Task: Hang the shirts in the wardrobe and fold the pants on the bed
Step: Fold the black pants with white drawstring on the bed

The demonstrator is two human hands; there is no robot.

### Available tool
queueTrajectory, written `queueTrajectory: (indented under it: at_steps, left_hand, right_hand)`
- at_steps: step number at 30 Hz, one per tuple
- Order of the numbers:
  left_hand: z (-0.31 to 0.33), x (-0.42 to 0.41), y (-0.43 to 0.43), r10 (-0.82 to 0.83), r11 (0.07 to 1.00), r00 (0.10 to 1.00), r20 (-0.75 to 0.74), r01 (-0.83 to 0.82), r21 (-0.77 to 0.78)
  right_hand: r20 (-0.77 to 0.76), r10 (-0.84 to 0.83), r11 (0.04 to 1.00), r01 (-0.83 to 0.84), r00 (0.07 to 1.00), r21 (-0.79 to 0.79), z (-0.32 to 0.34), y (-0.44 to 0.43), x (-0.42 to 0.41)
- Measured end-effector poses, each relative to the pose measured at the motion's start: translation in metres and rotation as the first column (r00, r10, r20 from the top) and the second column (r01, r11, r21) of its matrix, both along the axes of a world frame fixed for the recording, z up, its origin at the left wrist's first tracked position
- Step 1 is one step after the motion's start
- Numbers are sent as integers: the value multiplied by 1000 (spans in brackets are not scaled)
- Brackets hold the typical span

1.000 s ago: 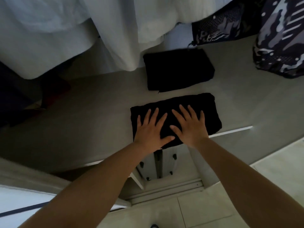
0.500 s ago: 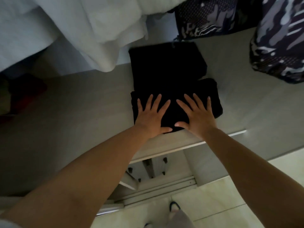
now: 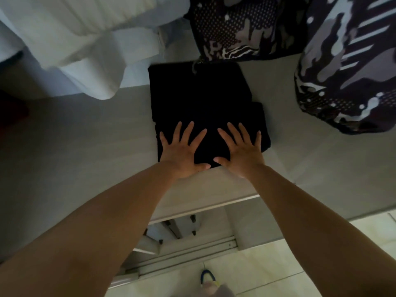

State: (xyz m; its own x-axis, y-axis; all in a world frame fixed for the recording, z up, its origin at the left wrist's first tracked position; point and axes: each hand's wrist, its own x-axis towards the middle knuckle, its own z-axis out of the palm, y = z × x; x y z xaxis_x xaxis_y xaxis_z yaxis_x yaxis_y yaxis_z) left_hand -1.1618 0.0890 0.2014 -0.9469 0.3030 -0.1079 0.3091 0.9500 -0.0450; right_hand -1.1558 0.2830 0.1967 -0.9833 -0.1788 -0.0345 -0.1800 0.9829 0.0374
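Two folded black pants lie on the grey wardrobe shelf (image 3: pixel 85 146). The nearer folded pants (image 3: pixel 214 146) are pushed up against, and partly over, the farther folded pants (image 3: pixel 192 86). My left hand (image 3: pixel 182 153) and my right hand (image 3: pixel 240 151) press flat on the nearer pants, fingers spread and straight. White shirts (image 3: pixel 85 39) hang above the shelf at the upper left. Dark patterned camouflage shirts (image 3: pixel 347 71) hang at the upper right.
The shelf's front edge (image 3: pixel 214 209) runs below my wrists, with drawer parts and a sliding rail (image 3: pixel 182 247) beneath it. Pale floor tiles (image 3: pixel 257 271) lie at the bottom, where my foot in a blue-strapped sandal (image 3: pixel 206 277) shows.
Both hands have slid the nearer folded pants away from me along the shelf until they met the farther pair. The gap between the two piles has closed.
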Motion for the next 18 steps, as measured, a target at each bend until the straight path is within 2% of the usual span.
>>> queueTrajectory:
  at_steps: [2,4,7,9,12,15,18]
  left_hand:
    - [-1,0,-1,8,999,1000,11,-8,50]
    - [3,1,-4,26,986,999,26,-30,165]
    - [11,9,-15,103,879,993,58,-119,462]
    - [16,23,-24,196,806,980,31,-179,565]
    - [22,52,-44,344,822,937,-60,-270,501]
    - [25,87,-67,397,889,907,-139,-343,304]
    - [25,124,-93,444,894,886,-136,-429,128]
  right_hand:
    - [3,-1,1000,1,1000,-4,1,-2,2]
    - [-19,-20,998,19,1000,-62,5,-5,3]
    - [-62,-58,991,50,996,-121,15,-16,6]
    - [-102,-27,993,16,994,-114,25,-29,9]
    - [-168,99,979,-126,981,-159,38,-60,21]
    - [-229,199,953,-242,953,-181,45,-92,43]
    - [-200,263,939,-298,944,-171,46,-123,69]
